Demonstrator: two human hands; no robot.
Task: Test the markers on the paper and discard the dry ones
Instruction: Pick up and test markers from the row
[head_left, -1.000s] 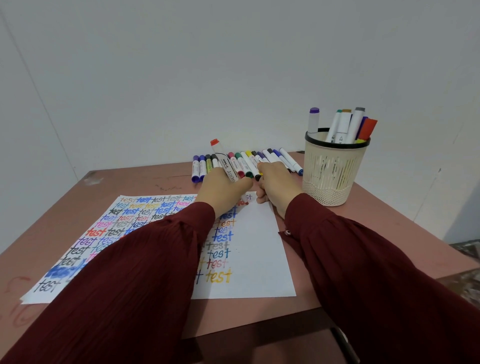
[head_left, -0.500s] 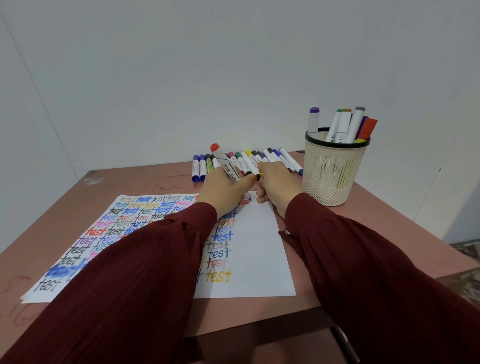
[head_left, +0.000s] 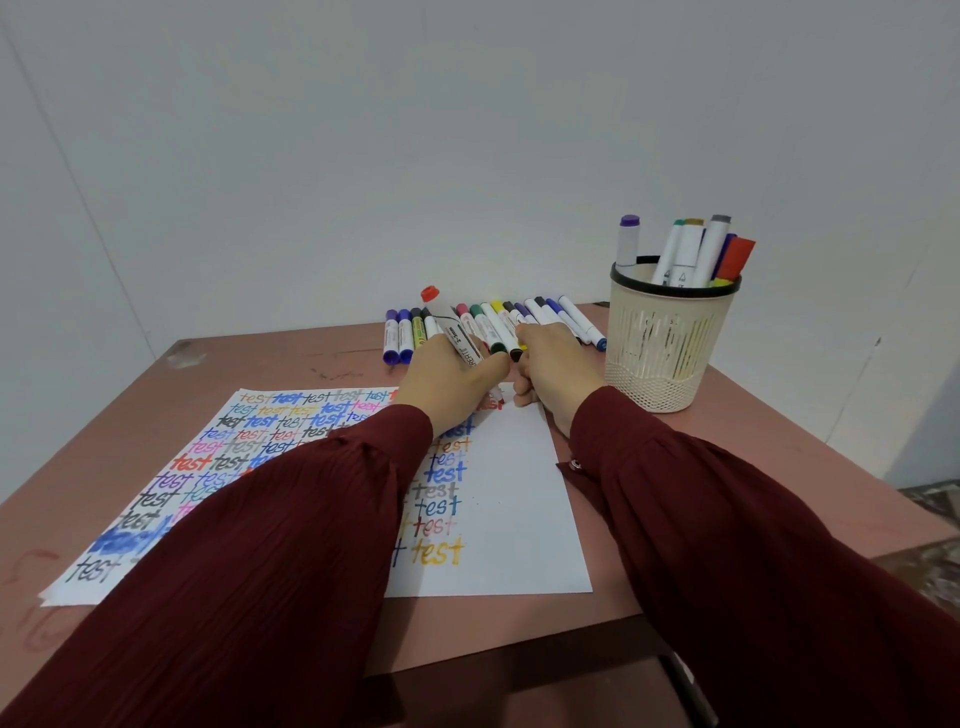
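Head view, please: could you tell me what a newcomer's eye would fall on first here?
The white paper in the middle of the table, its left part packed with the word "test" in many colours, stands out first. At its far edge the left hand grips a red-capped marker. Behind lies a row of markers, and a mesh cup at the right holds more, upright.

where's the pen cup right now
In the head view the cream mesh cup stands at the far right of the table, just right of the row of markers and the right hand.
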